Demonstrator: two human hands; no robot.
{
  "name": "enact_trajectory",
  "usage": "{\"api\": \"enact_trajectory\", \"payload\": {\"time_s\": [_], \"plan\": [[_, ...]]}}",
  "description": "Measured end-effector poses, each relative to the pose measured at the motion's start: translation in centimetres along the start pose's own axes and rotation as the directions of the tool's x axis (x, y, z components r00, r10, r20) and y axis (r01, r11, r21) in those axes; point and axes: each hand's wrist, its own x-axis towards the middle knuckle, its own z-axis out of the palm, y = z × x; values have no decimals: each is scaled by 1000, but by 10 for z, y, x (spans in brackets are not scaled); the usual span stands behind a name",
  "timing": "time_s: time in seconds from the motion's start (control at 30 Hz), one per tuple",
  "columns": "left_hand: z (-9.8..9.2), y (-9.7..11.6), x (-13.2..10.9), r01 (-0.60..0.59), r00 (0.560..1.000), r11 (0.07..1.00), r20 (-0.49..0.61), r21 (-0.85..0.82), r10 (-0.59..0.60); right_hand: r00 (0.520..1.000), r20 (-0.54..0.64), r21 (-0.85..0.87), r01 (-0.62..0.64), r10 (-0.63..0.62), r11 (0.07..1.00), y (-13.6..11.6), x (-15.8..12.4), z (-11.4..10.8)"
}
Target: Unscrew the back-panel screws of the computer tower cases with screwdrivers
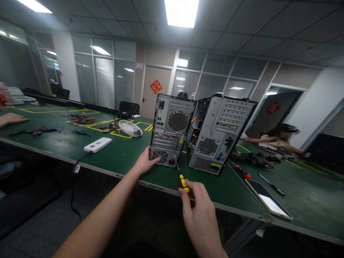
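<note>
A grey computer case (172, 130) stands upright at the front edge of the green table, its rear panel with ports, slots and vents facing me. My left hand (143, 163) grips its lower left edge, the thumb lying across the bottom vent and the other fingers hidden by the side. Low in front, my right hand (199, 209) pinches the handle of a yellow-and-black screwdriver (183, 181). Its shaft points up to the case's bottom right corner; whether the tip touches a screw is too small to tell. Beside it stands a second computer case (212, 134) with an open side.
On the green table (129, 165) lie a white power bank (98, 144) with a cable, a white basket (130, 128) and tangled wires (45, 130). To the right are a red-black screwdriver (243, 172), a pen (271, 184), a phone (268, 199) and black cables (256, 159). Other people sit at both sides.
</note>
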Motion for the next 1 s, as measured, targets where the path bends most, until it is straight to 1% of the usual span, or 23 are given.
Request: {"api": "enact_trajectory", "payload": {"time_s": [0.07, 0.2, 0.27, 0.43, 0.53, 0.67, 0.77, 0.87, 1.0], "plan": [[1, -2, 1, -10, 1000, 1000, -7, -7, 10, 1000, -7, -19, -30, 30, 999, 10, 3, 3], [2, -7, 2, -17, 1000, 1000, 3, -6, 17, 999, 27, -43, -19, 20, 999, 24, 8, 8], [2, -8, 3, -17, 1000, 1000, 7, -5, 17, 999, 24, -46, -29, 30, 999, 22, 8, 7], [2, -8, 3, -18, 1000, 1000, 11, 0, 18, 998, 20, -42, -53, 54, 998, 8, 7, -2], [2, -7, 2, -18, 1000, 1000, 7, 8, 18, 997, 34, -42, -73, 74, 996, 6, 7, -7], [1, -4, 1, -6, 1000, 1000, 6, 6, 6, 986, 134, -86, -89, 100, 992, 10, 8, -8], [1, -3, 1, -7, 1000, 1000, -1, 9, 7, 962, 222, -160, -126, 160, 979, 18, 7, -5], [1, -3, 1, -11, 1000, 1000, -5, 16, 11, 927, 311, -235, -138, 209, 962, 25, 4, 0], [1, -3, 0, -7, 1000, 1000, 1, 16, 7, 860, 457, -238, -129, 228, 963, 22, 0, 7]]}}
